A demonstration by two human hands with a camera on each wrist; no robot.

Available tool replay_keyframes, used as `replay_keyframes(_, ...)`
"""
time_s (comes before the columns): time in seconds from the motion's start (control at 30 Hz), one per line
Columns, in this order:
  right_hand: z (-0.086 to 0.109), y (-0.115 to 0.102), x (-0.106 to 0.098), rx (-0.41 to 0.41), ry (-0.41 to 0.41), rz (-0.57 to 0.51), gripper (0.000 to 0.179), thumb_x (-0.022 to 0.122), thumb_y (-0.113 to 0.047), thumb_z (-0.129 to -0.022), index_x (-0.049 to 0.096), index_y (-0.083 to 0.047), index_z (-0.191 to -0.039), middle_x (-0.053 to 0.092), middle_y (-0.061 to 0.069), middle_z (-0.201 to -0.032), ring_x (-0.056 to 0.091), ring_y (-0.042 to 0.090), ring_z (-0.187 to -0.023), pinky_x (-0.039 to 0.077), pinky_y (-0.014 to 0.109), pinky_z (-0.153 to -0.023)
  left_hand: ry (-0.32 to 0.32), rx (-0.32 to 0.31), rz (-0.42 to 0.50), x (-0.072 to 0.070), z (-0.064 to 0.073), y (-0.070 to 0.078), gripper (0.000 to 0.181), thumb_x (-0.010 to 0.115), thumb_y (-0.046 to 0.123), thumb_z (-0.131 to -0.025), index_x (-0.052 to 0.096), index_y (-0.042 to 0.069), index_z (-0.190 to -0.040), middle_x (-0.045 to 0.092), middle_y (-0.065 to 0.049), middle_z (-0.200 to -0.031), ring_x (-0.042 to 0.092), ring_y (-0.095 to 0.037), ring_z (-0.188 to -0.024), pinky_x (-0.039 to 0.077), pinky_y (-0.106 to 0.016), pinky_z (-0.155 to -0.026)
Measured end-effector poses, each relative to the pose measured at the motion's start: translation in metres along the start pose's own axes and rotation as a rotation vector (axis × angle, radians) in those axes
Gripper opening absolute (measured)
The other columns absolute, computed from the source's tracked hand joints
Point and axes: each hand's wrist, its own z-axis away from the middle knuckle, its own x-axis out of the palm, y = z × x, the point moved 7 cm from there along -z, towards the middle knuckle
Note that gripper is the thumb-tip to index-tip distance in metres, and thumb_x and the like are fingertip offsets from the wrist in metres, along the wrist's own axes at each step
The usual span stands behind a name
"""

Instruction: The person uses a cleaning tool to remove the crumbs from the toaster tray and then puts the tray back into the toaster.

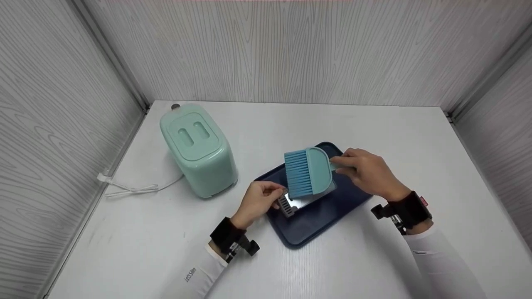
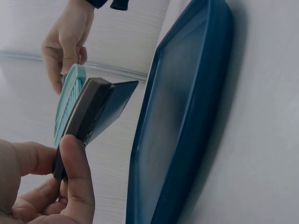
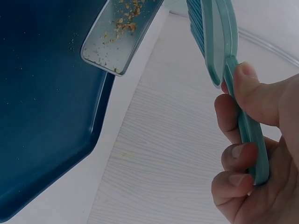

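My left hand [image 1: 257,202] pinches the grey slotted end of a shiny metal crumb tray [image 1: 305,202], tilted above a dark blue tray [image 1: 296,233]. Brown crumbs [image 3: 125,24] lie on the metal surface in the right wrist view. In my right hand [image 1: 369,173] is the handle of a turquoise brush [image 1: 320,171], gripped with curled fingers. Its blue bristles [image 1: 298,174] point left, over the crumb tray in the head view, and hide part of it. Whether they touch it, I cannot tell. Fine specks dot the blue tray's floor.
A mint-green toaster [image 1: 197,143] with two slots in its top stands at the left of the white table [image 1: 137,241]. Its white cord [image 1: 133,189] lies bundled beside the left wall. Wood-grained panels [image 1: 266,50] enclose the back and both sides.
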Motion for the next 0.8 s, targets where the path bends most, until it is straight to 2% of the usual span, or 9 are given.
replay_keyframes(0.3, 0.001, 0.000, 0.002, -0.026, -0.008, 0.093, 0.031, 0.080, -0.010, -0.092, 0.080, -0.013, -0.123, 0.072, 0.008, -0.097, 0.065, 0.024, -0.087, 0.056, 0.035, -0.064, -0.023, 0.014, -0.037, 0.001, 0.000, 0.001, 0.022, 0.062, 0.003, -0.103, 0.075, -0.008, -0.117, 0.076, -0.024, -0.112, 0.063, -0.006, -0.066, 0.063, -0.030, -0.067)
replay_keyframes(0.8, 0.007, 0.010, 0.002, 0.015, -0.043, 0.099, 0.031, 0.079, -0.010, -0.093, 0.080, -0.013, -0.124, 0.071, 0.008, -0.095, 0.062, 0.021, -0.084, 0.050, 0.031, -0.064, -0.020, 0.010, -0.051, 0.000, 0.000, 0.001, 0.021, 0.062, 0.004, -0.103, 0.075, -0.006, -0.116, 0.077, -0.021, -0.111, 0.063, -0.006, -0.066, 0.062, -0.029, -0.066)
